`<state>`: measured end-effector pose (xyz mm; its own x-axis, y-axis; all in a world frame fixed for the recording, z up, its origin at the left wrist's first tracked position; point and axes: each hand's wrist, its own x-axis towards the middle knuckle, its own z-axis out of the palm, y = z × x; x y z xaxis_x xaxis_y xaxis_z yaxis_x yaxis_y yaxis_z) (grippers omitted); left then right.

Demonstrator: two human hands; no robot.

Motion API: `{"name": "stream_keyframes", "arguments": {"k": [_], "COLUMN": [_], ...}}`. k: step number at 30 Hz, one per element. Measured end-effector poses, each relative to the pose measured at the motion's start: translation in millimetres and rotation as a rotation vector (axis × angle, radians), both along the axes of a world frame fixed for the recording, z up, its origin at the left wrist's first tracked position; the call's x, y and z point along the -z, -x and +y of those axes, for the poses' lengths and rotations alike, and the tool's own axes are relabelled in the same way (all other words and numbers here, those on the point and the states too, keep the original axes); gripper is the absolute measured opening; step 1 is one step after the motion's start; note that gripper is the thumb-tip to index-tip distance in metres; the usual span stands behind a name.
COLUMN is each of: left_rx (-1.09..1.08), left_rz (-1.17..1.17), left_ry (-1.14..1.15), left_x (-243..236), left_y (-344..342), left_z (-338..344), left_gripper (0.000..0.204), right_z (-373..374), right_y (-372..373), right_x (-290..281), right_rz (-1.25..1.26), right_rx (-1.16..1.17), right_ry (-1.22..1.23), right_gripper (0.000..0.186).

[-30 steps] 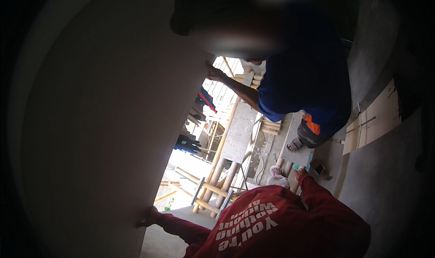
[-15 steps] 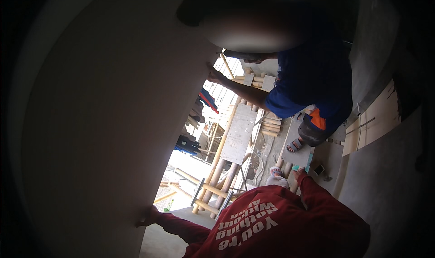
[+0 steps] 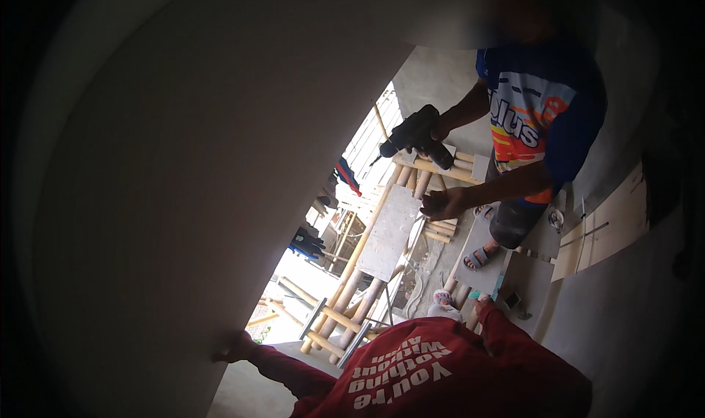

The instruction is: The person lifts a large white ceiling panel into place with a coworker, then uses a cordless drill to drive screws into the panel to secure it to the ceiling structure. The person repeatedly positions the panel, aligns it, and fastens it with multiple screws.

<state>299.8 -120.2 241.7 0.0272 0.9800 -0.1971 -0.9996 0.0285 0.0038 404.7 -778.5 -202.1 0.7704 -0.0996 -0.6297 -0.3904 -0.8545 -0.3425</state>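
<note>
A large pale board [image 3: 169, 183], in shadow, fills the left side. My left hand [image 3: 236, 346] grips its edge low down, at the end of my red sleeve. My right hand [image 3: 482, 305] is small in the view, closed beside a teal-edged plank [image 3: 496, 289]; what it holds is too small to make out. Facing the board, a co-worker in a blue printed shirt [image 3: 540, 124] holds a black cordless drill [image 3: 415, 135] in one hand, bit toward the board. The co-worker's other hand [image 3: 444, 204] is off the board, below the drill.
Bamboo scaffolding [image 3: 345, 300] with flat planks [image 3: 389, 234] lies beyond the board's edge. My feet [image 3: 444, 304] and the co-worker's sandals [image 3: 476, 259] show below. A grey wall [image 3: 602, 315] curves along the right. Dark gloves [image 3: 305, 243] lie or hang by the opening.
The co-worker has turned and moved back to the right, taking a hand off the board; the drill now shows fully. My left hand stays at the edge, and the view has shifted slightly.
</note>
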Motion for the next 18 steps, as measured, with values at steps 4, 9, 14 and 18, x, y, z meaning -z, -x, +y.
{"name": "stream_keyframes", "arguments": {"k": [4,9,14,18], "left_rx": [0.01,0.018,-0.042,0.044], "left_rz": [-0.036,-0.017,0.035,-0.024], "left_ry": [-0.052,-0.041,-0.028,-0.079], "left_x": [10.2,18.6,25.5,35.4], "left_y": [5.8,7.6,10.0,15.7], "left_z": [13.1,23.7,28.3,31.2], "left_gripper": [0.079,0.072,0.075,0.081], "right_z": [24.7,85.4,115.6,109.9], "right_y": [-5.2,-65.4,-117.0,-133.8], "right_x": [-34.2,-179.4,-369.9,-450.7], "right_rz": [-0.06,-0.52,-0.78,-0.983], "right_rx": [0.149,0.132,-0.056,0.018], "right_ry": [-0.15,-0.486,-0.878,-0.856], "right_gripper": [0.043,0.022,0.024,0.016]}}
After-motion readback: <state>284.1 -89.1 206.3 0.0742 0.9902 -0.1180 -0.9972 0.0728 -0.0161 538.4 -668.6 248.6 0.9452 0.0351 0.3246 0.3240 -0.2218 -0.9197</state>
